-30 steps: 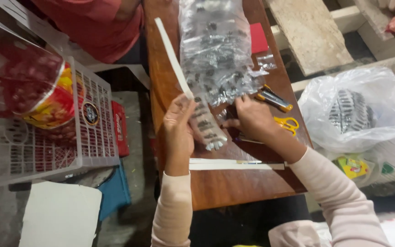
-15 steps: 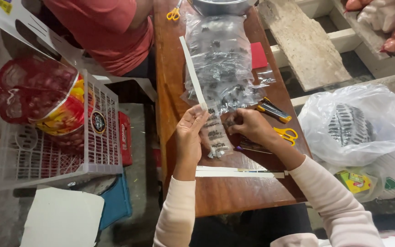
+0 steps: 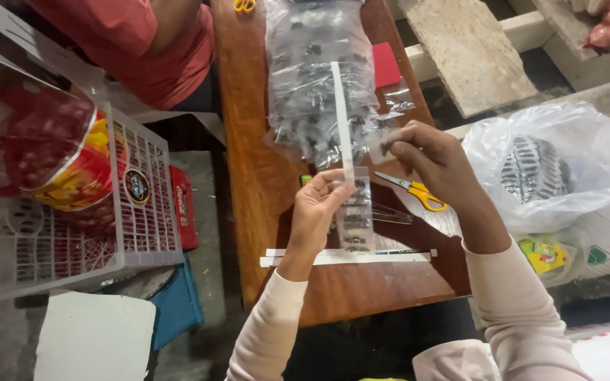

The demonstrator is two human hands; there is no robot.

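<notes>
My left hand holds a long white strip upright together with a small clear packet of dark pieces that hangs below it. My right hand is raised to the right of the strip, its fingers pinched on a small clear bit with dark pieces. Both hands hover over a brown wooden table. A large clear bag of dark small parts lies on the table just beyond them.
Yellow-handled scissors and two flat white strips lie on the table. A white plastic crate with a red bag stands at left. A person in red sits at the far side. A plastic bag lies at right.
Both hands have lifted off the table. The left hand now holds the strip upright with the packet below it, and the right hand has risen to pinch near the strip.
</notes>
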